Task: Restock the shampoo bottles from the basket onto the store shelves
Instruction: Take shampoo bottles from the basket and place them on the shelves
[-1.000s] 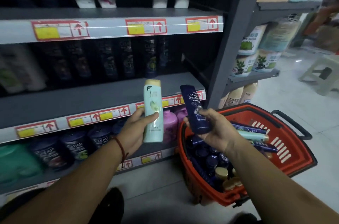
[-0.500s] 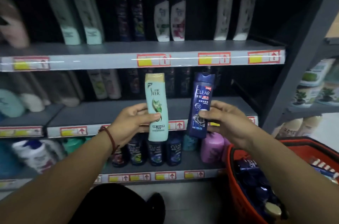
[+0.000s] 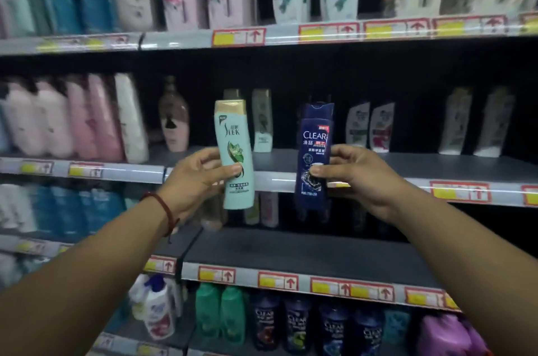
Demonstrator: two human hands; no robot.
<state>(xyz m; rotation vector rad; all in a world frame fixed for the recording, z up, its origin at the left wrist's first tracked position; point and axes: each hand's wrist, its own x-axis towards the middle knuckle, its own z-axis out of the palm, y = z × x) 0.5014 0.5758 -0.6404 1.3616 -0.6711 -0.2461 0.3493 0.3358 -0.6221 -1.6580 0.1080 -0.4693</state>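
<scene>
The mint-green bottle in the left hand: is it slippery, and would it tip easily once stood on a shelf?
Probably stiff plastic: the mint-green bottle shows no denting in the grip of the left hand. Its smooth, curved sides look somewhat slippery. Tall and narrow, it would likely tip if nudged.

Dim store light reaches only the front faces, and the recesses behind the shelves (image 3: 436, 165) drop to near black. Pale glare streaks the edge strips (image 3: 276, 181). The green bottle (image 3: 235, 157) and blue bottle (image 3: 314, 151) are sharp, with readable labels. The pink bottles (image 3: 58, 122) at left and the top row smear with motion blur. Wide-angle distortion bends the shelves toward the corners.
</scene>
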